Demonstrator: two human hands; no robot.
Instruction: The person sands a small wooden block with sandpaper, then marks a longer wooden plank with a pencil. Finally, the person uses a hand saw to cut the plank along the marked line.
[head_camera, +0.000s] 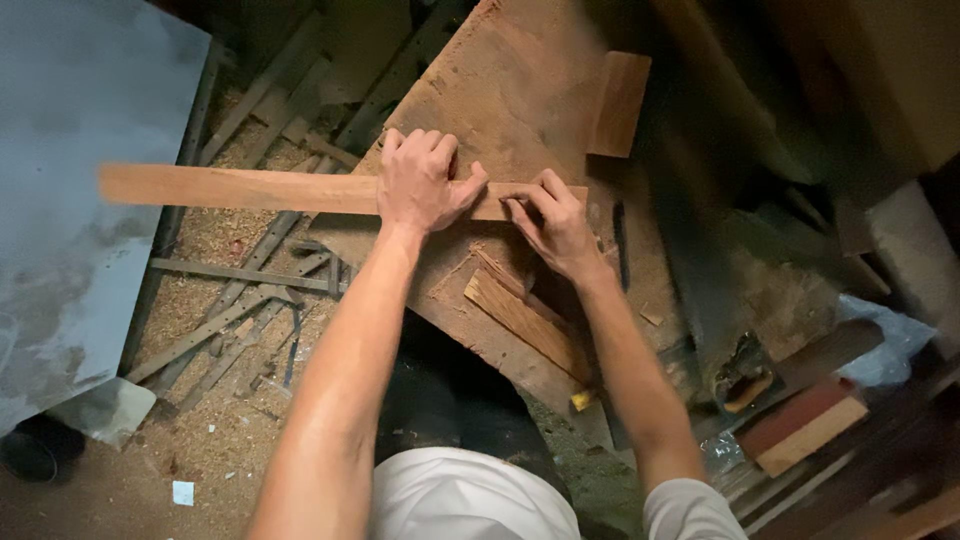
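Observation:
A long reddish wooden strip lies crosswise over a worn, dusty wooden board that serves as a work surface. My left hand presses flat on the strip, fingers spread over its top and thumb along its near edge. My right hand rests at the strip's right end with the fingertips pinched together on the wood; whether a small tool is in them is hidden. Short wood offcuts lie on the board just below my hands.
A short plank sits at the board's far right. A grey sheet covers the left side. Metal bars and sawdust cover the floor. A dark slim tool lies right of my hand. Wood blocks and plastic are at right.

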